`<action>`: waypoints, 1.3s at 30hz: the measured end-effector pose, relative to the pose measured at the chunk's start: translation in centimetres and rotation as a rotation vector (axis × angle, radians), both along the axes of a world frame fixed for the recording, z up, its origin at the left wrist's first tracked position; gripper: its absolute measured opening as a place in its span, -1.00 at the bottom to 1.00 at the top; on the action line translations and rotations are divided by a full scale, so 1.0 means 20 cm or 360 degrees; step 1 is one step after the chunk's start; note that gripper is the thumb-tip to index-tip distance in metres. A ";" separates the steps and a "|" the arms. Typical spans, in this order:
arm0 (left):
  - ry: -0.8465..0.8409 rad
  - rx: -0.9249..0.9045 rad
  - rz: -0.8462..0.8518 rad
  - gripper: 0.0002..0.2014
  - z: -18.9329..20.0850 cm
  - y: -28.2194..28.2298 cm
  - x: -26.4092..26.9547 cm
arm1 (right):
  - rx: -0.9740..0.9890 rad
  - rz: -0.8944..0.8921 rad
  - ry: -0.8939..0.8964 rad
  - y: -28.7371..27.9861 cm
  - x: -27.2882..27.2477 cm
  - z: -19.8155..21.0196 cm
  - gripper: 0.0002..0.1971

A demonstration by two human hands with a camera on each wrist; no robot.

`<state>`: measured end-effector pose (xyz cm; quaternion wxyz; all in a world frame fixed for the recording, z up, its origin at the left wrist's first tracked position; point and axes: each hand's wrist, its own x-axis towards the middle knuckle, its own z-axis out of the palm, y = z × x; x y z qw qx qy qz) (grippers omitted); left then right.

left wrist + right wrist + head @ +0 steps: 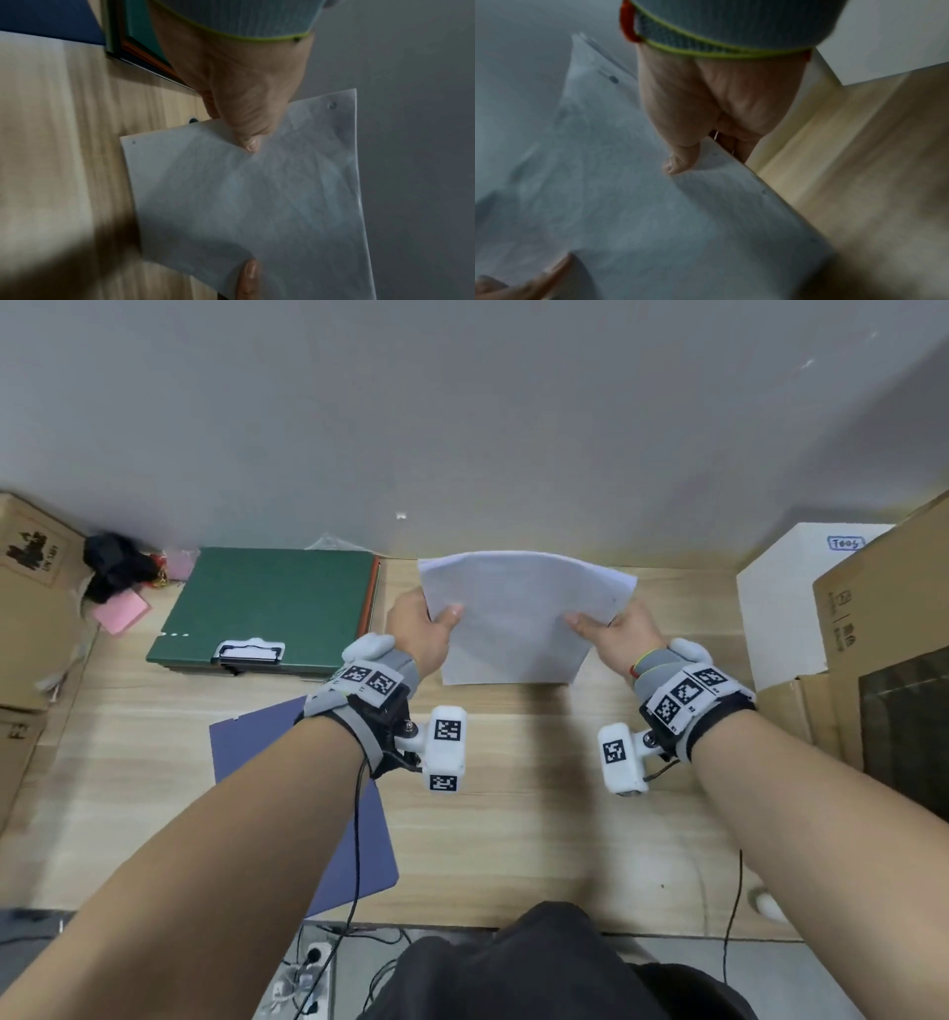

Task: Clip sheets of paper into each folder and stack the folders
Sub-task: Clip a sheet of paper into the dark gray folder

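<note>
Both hands hold a thin bundle of white punched paper (518, 618) above the wooden desk (513, 814), its far edge bowed upward. My left hand (421, 629) pinches the paper's left edge, thumb on top (246, 130). On the opposite edge my right hand (616, 629) pinches with its thumb on top (680, 162). A green folder (272, 603) with a silver clip (250, 652) tops a stack of folders at the back left. A blue folder (308, 814) lies flat near the front edge, partly under my left forearm.
Cardboard boxes (31, 608) stand at the left edge. A white box (785, 603) and more cardboard boxes (893, 634) crowd the right. Pink sticky notes (123, 611) and a black object (115, 567) lie at the back left. A grey wall (462, 428) closes the back.
</note>
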<state>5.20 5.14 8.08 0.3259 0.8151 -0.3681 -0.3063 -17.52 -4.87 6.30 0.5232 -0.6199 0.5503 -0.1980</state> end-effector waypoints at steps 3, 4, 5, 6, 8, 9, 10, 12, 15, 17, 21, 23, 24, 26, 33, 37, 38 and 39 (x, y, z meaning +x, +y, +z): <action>-0.0044 0.0258 0.0038 -0.71 -0.09 0.06 -0.04 | 0.0085 0.0094 0.0182 0.05 -0.03 -0.12 -0.68; -0.0050 0.0296 0.0057 -0.74 -0.12 0.08 -0.06 | 0.0101 0.0112 0.0226 0.06 -0.05 -0.16 -0.63; -0.0051 0.0304 0.0057 -0.75 -0.12 0.08 -0.07 | 0.0103 0.0116 0.0261 0.05 -0.05 -0.17 -0.60; -0.0046 0.0291 0.0082 -0.75 -0.13 0.10 -0.09 | 0.0118 0.0141 0.0296 0.06 -0.05 -0.19 -0.59; -0.0061 0.0205 0.0120 -0.75 -0.13 0.12 -0.10 | 0.0124 0.0180 0.0293 0.06 -0.03 -0.19 -0.61; -0.0073 0.0179 0.0127 -0.75 -0.12 0.13 -0.10 | 0.0139 0.0178 0.0254 0.07 -0.02 -0.18 -0.63; -0.0097 0.0177 0.0132 -0.74 -0.11 0.13 -0.09 | 0.0172 0.0169 0.0188 0.08 0.00 -0.15 -0.64; -0.0149 0.0211 0.0123 -0.72 -0.07 0.18 -0.02 | 0.0249 0.0175 0.0075 0.12 0.05 -0.11 -0.63; -0.0091 0.0227 0.0127 -0.74 -0.08 0.25 0.11 | 0.0287 0.0264 0.0122 0.19 0.12 -0.08 -0.79; 0.0181 0.0173 0.0207 -0.81 -0.10 0.32 0.21 | 0.0281 0.0229 0.0185 0.24 0.18 -0.10 -0.72; 0.0113 0.0157 0.0510 -0.79 -0.17 0.53 0.42 | 0.0360 0.0061 0.0280 0.33 0.27 -0.17 -0.77; -0.0214 0.0530 0.0588 -0.56 -0.26 0.74 0.56 | 0.0463 -0.0012 0.0289 0.41 0.31 -0.24 -0.76; -0.0270 0.0784 0.0608 -0.40 -0.31 0.86 0.63 | 0.0503 -0.0065 0.0275 0.45 0.33 -0.27 -0.75; -0.0229 0.1221 0.0664 -0.12 -0.42 1.09 0.74 | 0.0565 -0.0151 0.0279 0.54 0.37 -0.33 -0.72; -0.0261 0.1740 0.0272 0.02 -0.63 1.31 0.74 | 0.0621 -0.0272 0.0491 0.69 0.32 -0.50 -0.63; -0.0571 0.1592 0.0044 -0.12 -0.69 1.22 0.55 | 0.0627 -0.0397 0.0632 0.72 0.20 -0.55 -0.57; -0.0606 0.1526 -0.0035 -0.17 -0.71 1.19 0.49 | 0.0650 -0.0435 0.0664 0.72 0.17 -0.56 -0.46; -0.0620 0.1449 -0.0113 -0.21 -0.75 1.16 0.42 | 0.0681 -0.0471 0.0707 0.73 0.12 -0.55 -0.33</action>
